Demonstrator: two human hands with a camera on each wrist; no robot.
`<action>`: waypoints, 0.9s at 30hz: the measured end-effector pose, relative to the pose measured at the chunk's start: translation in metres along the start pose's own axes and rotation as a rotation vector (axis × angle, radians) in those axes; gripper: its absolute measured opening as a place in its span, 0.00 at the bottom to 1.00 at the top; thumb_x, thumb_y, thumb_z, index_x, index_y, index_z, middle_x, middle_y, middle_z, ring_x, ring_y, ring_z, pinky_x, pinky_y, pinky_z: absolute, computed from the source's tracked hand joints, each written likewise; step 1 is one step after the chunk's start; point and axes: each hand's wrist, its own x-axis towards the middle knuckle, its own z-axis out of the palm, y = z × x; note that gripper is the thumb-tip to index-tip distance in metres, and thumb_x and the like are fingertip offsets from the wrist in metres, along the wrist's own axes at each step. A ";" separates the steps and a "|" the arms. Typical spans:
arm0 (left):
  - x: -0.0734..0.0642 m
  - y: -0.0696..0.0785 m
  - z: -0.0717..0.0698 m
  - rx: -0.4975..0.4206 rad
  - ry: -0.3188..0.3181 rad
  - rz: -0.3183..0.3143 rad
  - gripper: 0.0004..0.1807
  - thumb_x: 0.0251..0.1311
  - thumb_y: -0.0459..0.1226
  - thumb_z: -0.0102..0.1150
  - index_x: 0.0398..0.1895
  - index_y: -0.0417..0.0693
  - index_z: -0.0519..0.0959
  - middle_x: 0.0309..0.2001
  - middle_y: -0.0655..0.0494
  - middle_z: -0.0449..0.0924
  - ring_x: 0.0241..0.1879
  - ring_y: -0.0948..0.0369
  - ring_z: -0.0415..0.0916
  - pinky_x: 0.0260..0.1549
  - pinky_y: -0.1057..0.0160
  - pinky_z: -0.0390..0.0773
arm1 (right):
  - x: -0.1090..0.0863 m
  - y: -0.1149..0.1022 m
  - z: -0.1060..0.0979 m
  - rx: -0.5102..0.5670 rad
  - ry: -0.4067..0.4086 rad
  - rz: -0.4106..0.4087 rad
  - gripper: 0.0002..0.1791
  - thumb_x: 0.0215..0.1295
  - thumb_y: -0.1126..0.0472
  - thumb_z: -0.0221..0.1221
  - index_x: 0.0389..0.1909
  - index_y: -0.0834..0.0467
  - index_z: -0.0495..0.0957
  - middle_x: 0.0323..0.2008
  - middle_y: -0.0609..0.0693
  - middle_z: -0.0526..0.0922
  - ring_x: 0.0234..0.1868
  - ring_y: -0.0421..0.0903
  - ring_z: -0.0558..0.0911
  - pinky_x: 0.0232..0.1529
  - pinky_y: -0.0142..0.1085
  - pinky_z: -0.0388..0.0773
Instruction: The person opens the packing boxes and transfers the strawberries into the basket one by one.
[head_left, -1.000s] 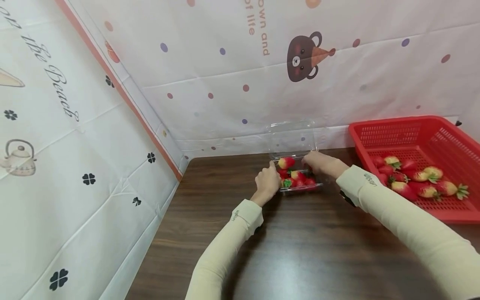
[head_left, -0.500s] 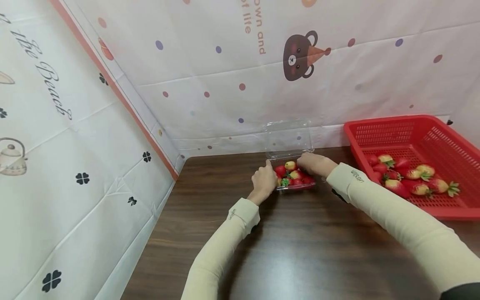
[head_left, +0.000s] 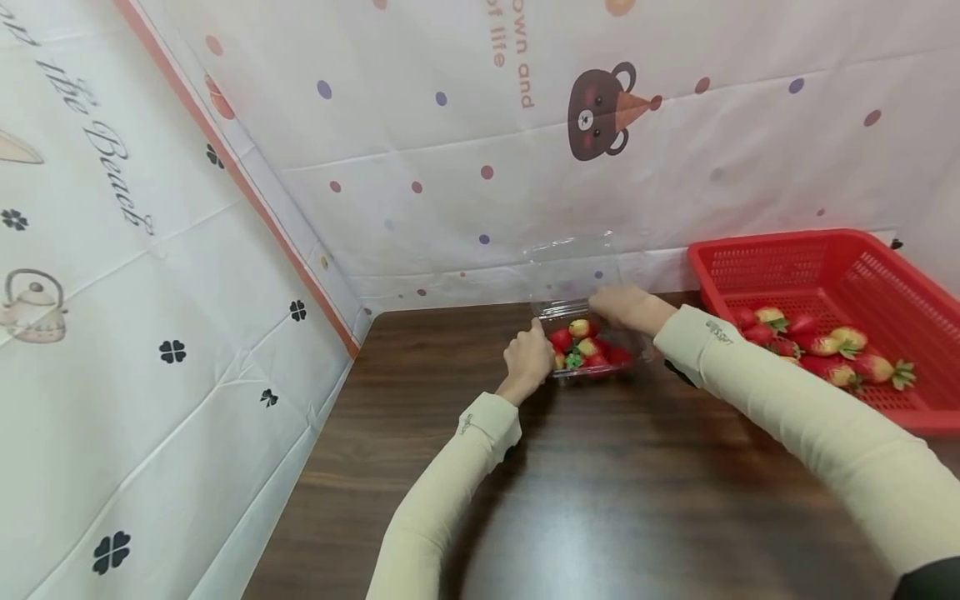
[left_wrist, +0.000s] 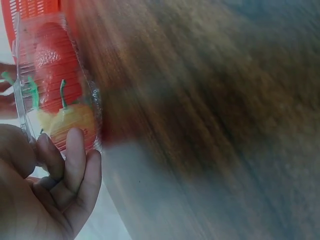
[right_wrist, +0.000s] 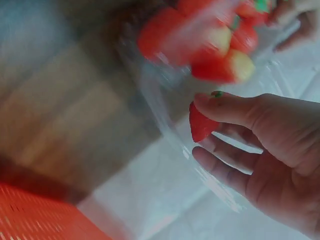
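Note:
A clear plastic clamshell box [head_left: 592, 374] stands open at the back of the table, with several red and yellow strawberries [head_left: 588, 347] inside and its lid [head_left: 573, 258] raised against the wall sheet. My left hand [head_left: 528, 358] grips the box's left side; in the left wrist view its fingers [left_wrist: 75, 162] curl against the clear wall. My right hand [head_left: 626, 307] is over the back right corner of the box. In the right wrist view it pinches a small red strawberry [right_wrist: 201, 122] between thumb and fingers, close by the box rim; the head view hides this strawberry behind the hand.
To the right stands a red perforated plastic basket [head_left: 937, 367] with several more strawberries [head_left: 832, 346] in it. A printed white sheet [head_left: 420, 225] covers the walls behind and left of the brown wooden table [head_left: 405, 433].
The right hand dipped into the box's right side, then rose slightly toward the back corner. Strawberries at the back of the box lie differently. The left hand stays at the box's side.

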 end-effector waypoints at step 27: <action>0.014 -0.006 0.004 -0.256 -0.024 -0.067 0.26 0.70 0.39 0.53 0.71 0.55 0.73 0.52 0.43 0.87 0.42 0.44 0.87 0.41 0.44 0.83 | -0.069 0.089 -0.192 -0.063 0.378 0.272 0.10 0.62 0.74 0.55 0.43 0.72 0.76 0.47 0.75 0.72 0.48 0.75 0.77 0.43 0.67 0.77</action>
